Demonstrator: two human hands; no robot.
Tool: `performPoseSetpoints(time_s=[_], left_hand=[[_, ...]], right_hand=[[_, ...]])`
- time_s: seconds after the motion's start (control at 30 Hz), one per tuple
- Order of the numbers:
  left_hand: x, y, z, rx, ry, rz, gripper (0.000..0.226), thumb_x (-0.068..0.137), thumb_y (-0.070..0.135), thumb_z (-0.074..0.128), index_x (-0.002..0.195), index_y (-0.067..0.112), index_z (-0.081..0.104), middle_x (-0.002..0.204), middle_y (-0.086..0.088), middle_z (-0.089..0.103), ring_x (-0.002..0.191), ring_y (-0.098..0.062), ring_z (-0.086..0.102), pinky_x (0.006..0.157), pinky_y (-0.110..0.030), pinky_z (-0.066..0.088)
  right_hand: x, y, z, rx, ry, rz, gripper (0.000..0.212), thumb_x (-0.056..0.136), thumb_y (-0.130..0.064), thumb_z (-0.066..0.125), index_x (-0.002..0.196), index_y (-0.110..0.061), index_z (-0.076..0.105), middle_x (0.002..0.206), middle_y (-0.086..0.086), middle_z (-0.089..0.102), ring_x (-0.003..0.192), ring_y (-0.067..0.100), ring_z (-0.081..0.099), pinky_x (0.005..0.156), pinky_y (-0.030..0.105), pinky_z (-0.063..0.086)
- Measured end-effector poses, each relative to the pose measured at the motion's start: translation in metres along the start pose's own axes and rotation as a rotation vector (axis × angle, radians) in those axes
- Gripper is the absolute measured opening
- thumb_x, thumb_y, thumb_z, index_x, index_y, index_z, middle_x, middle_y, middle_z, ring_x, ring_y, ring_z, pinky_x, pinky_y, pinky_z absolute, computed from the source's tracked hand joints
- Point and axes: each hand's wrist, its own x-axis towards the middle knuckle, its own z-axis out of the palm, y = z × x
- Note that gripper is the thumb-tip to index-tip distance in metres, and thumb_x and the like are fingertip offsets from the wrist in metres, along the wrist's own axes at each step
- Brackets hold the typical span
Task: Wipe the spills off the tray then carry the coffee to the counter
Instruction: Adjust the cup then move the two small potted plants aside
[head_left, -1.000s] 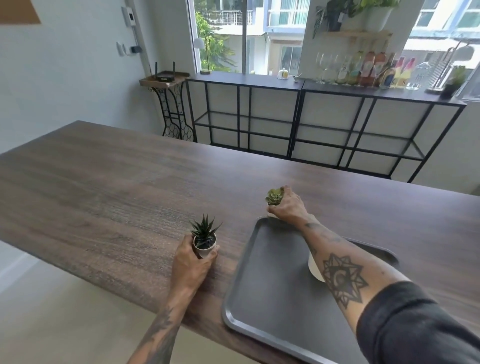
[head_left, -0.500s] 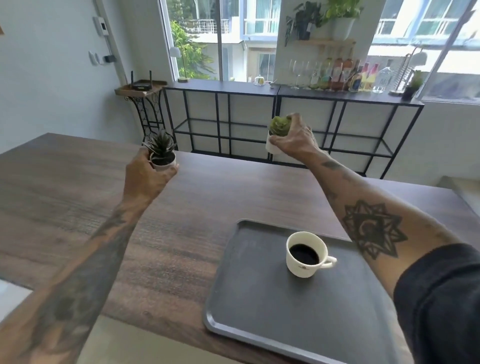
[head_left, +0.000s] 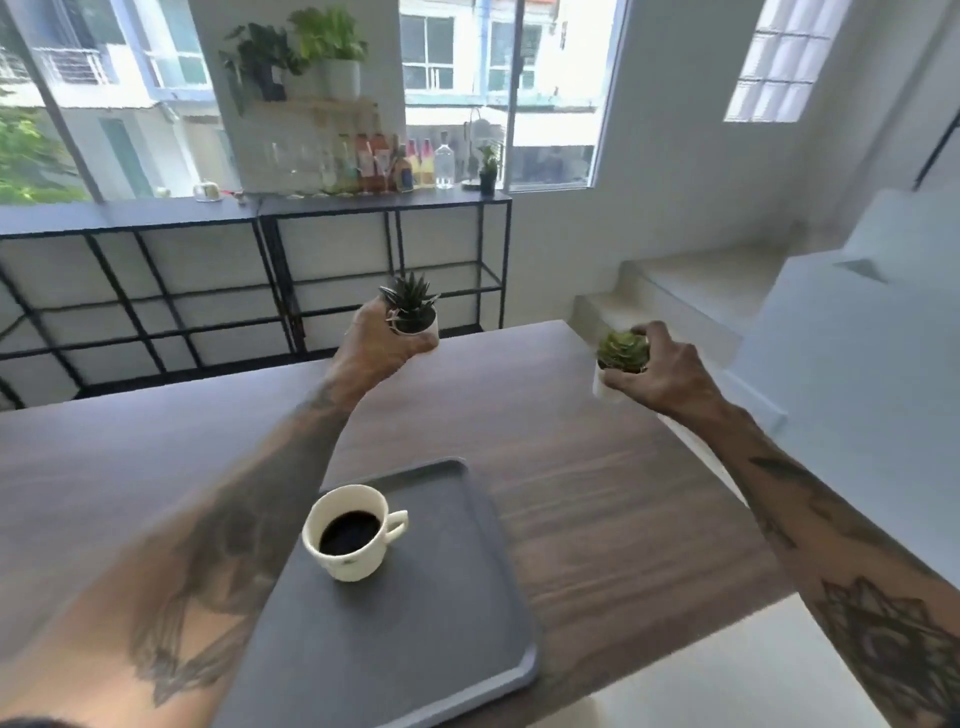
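Observation:
A dark grey tray (head_left: 436, 613) lies on the brown wooden table (head_left: 597, 499). On the tray stands a white cup of black coffee (head_left: 349, 531), handle to the right. No spill shows on the tray's bare part. My left hand (head_left: 371, 348) holds a spiky plant in a small white pot (head_left: 414, 312) in the air over the table's far edge. My right hand (head_left: 657, 369) grips a round green succulent in a white pot (head_left: 621, 358) from above, past the table's right corner. My left forearm hides the tray's left side.
A black metal shelf counter (head_left: 374, 202) runs under the windows, carrying bottles (head_left: 384, 163), glasses and a small potted plant (head_left: 488, 166). White steps (head_left: 691, 291) rise at the right. Potted plants (head_left: 322, 57) sit on a high wall shelf.
Both hands have lifted the two plant pots off the table and carried them up and to the right. The view has swung right, uncovering the coffee cup on the tray.

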Motion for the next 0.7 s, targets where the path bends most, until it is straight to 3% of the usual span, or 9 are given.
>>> performPoseSetpoints(time_s=[0.17,0.33,0.43,0.53,0.7], left_hand=[[0.0,0.035,0.111,-0.025,-0.192,0.019,0.053,0.046,0.046,0.081,0.094,0.036,0.061,0.099,0.004,0.073,0.094,-0.018,0.069,0.088,-0.038,0.056],[-0.026,0.031,0.172,0.002,-0.319,-0.034,0.045,0.045,0.046,0.08,0.085,0.038,0.06,0.094,0.006,0.071,0.094,-0.02,0.069,0.087,-0.042,0.056],[-0.053,0.021,0.192,-0.009,-0.332,-0.061,0.038,0.051,0.038,0.082,0.082,0.04,0.059,0.093,0.004,0.07,0.091,-0.021,0.07,0.084,-0.041,0.057],[-0.081,0.007,0.204,0.023,-0.302,-0.104,0.031,0.055,0.038,0.08,0.08,0.035,0.061,0.094,-0.003,0.072,0.087,-0.023,0.07,0.082,-0.042,0.057],[-0.094,-0.019,0.224,0.05,-0.221,-0.151,0.059,0.05,0.055,0.077,0.104,0.032,0.068,0.1,0.005,0.068,0.091,-0.019,0.068,0.087,-0.04,0.055]], right_hand=[[-0.01,0.085,-0.045,-0.035,0.073,0.175,0.065,0.073,-0.038,0.074,0.126,-0.014,0.046,0.116,0.018,0.063,0.107,0.034,0.059,0.084,0.031,0.045],[-0.004,0.139,-0.057,-0.041,0.028,0.238,0.065,0.074,-0.037,0.074,0.127,-0.013,0.046,0.114,0.016,0.062,0.107,0.031,0.059,0.081,0.028,0.042],[0.002,0.155,-0.041,-0.021,-0.05,0.22,0.063,0.072,-0.035,0.075,0.125,-0.014,0.048,0.103,0.008,0.06,0.098,0.024,0.059,0.075,0.023,0.039],[0.01,0.159,-0.017,0.015,-0.113,0.198,0.062,0.071,-0.033,0.076,0.124,-0.015,0.049,0.103,0.009,0.062,0.101,0.026,0.062,0.075,0.022,0.04],[0.018,0.167,0.025,-0.002,-0.216,0.14,0.062,0.074,-0.031,0.074,0.126,-0.011,0.047,0.11,0.017,0.065,0.102,0.031,0.062,0.074,0.024,0.04]])
